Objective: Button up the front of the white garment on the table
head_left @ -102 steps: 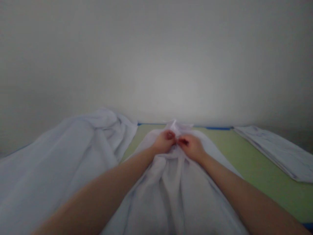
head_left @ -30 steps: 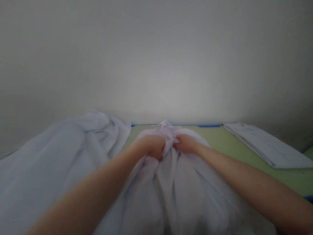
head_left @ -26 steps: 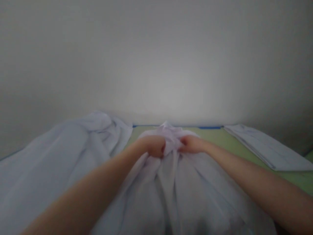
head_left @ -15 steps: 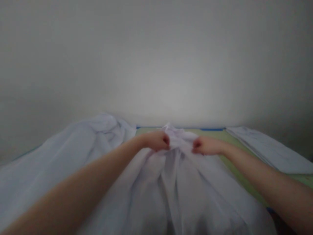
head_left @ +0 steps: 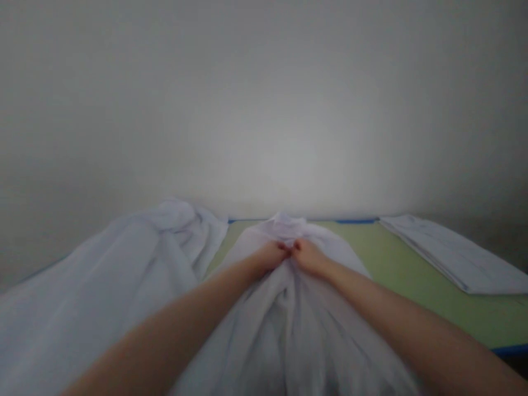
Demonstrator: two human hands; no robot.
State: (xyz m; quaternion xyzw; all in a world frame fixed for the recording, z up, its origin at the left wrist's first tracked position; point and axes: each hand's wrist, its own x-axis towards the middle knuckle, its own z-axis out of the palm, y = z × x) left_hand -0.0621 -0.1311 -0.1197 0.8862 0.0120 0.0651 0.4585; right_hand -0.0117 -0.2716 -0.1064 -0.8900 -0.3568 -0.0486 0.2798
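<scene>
A white garment (head_left: 264, 330) lies before me, its cloth gathered in folds that run toward me. At its upper middle my left hand (head_left: 273, 254) is closed on the fabric. Right beside it, my right hand (head_left: 306, 256) pinches the same cloth, the two hands nearly touching. Beyond them the garment's far end (head_left: 284, 219), which looks like a collar, peaks up near the wall. The fingertips and the exact bit of cloth in them are blurred.
A heap of white cloth (head_left: 103, 280) covers the left side. Folded white cloth (head_left: 462, 256) lies at the right on the green table top (head_left: 416, 286), which has blue edging (head_left: 357, 221). A grey wall (head_left: 264, 110) rises directly behind.
My hands were apart with cloth stretched between them; now they have come together at the middle and slightly nearer me. The garment's right side has drawn inward, showing more green table.
</scene>
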